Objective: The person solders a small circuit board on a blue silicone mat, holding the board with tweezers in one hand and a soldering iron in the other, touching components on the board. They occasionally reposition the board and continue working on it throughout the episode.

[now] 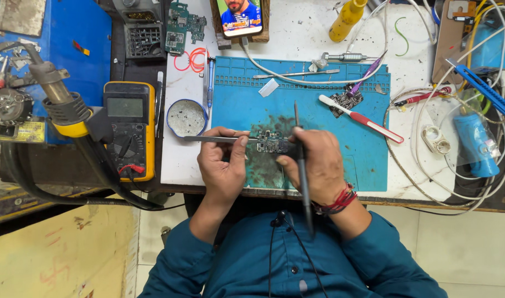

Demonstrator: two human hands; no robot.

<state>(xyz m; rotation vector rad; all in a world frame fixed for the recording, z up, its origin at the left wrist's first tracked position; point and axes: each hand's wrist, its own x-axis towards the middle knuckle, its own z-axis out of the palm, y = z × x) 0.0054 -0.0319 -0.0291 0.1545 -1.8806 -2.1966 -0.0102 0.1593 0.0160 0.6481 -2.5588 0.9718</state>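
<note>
Two tools meet over one small board (273, 142), which lies near the middle of the blue mat (368, 160), toward its near edge. Your left hand (222, 168) is closed on the tweezers (216, 138), whose tips reach in from the left and touch the board's left end. Your right hand (313, 165) is closed around a thin dark probe (301, 165), held like a pen, with its upper end rising past the board's right side; your fingers hide where its working end sits.

The board looks light and nothing seems to clamp it down, so a hard push from the tweezers could slide it across the mat or twist it under the probe. If your right hand slips, the probe may scrape the tiny parts on top. The mat around the board is stained dark, and grit there could get under it and tilt it.

A second board (345, 101) and a toothbrush (363, 118) lie just to the far right; a wide sweep of your right elbow could knock them. The tin (187, 117) to the left sits near your tweezers' handle.
</note>
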